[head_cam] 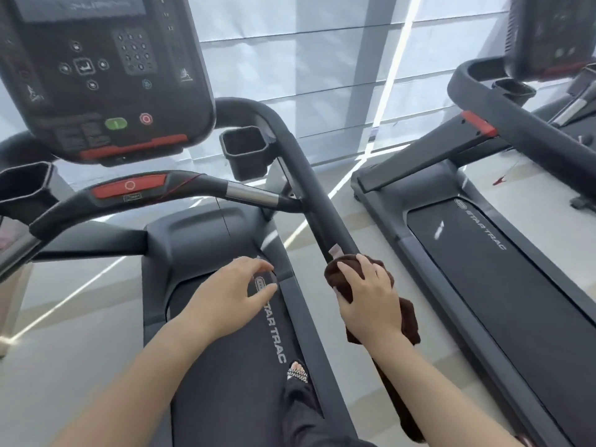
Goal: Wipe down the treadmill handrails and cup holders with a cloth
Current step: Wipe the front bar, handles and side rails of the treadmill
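Note:
A dark brown cloth (408, 312) is wrapped round the lower part of the treadmill's right handrail (309, 175). My right hand (371, 304) grips the cloth and the rail through it. My left hand (225, 298) hovers above the belt (232, 366) with its fingers loosely spread and holds nothing. The right cup holder (246, 153) hangs beside the rail near the console. The left cup holder (24, 185) shows at the left edge. A front crossbar (161, 191) with a red stop pad runs between the rails.
The console (100, 69) with a green and a red button hangs above the crossbar. A second treadmill (483, 253) stands to the right across a narrow strip of floor. My foot in a sandal (298, 371) stands on the belt. Window blinds (322, 59) fill the wall behind.

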